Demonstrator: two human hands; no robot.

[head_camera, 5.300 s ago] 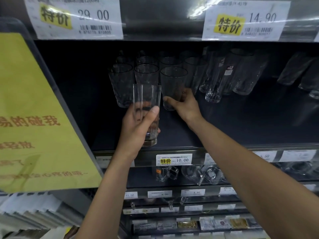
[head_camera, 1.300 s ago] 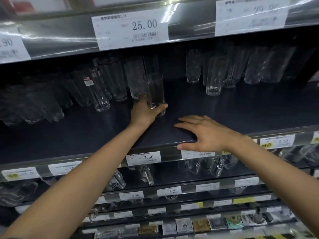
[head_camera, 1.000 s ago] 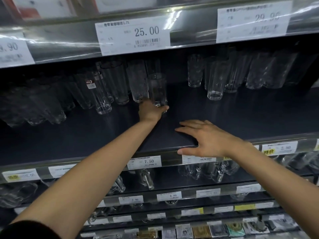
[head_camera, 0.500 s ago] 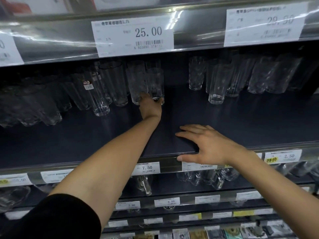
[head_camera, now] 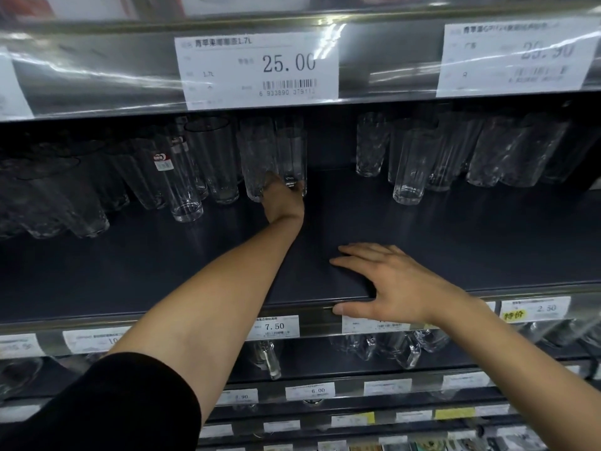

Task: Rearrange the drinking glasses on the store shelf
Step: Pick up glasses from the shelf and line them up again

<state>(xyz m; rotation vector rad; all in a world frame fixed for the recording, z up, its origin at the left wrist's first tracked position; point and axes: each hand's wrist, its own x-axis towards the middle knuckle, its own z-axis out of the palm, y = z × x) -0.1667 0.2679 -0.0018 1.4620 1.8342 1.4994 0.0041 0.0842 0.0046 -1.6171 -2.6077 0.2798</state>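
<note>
Head view. Since the earlier frames the left hand (head_camera: 283, 201) has carried the glass (head_camera: 294, 154) from mid-shelf to the back. The right hand (head_camera: 390, 284) has kept its place.

The glass stands upright deep on the dark shelf (head_camera: 162, 271), at the right end of the left-hand row, touching or just beside a textured glass (head_camera: 257, 157); which of the two cannot be told. The left hand grips it at the foot, fingers curled round the base and partly hidden behind it. The arm reaches in from a black sleeve (head_camera: 113, 402).

The right hand lies flat on the shelf near its front, well apart from the glass. Its fingers are straight and slightly spread, and the thumb lies along the front edge.

A bare stretch of shelf separates the left row from a second group to the right, with a ribbed glass (head_camera: 411, 167) foremost. In the left row a labelled glass (head_camera: 179, 180) stands furthest forward.

The 25.00 tag (head_camera: 257, 70) hangs on the rail above. The 7.50 tag (head_camera: 274, 326) sits on the rail below, between the two arms.
</note>
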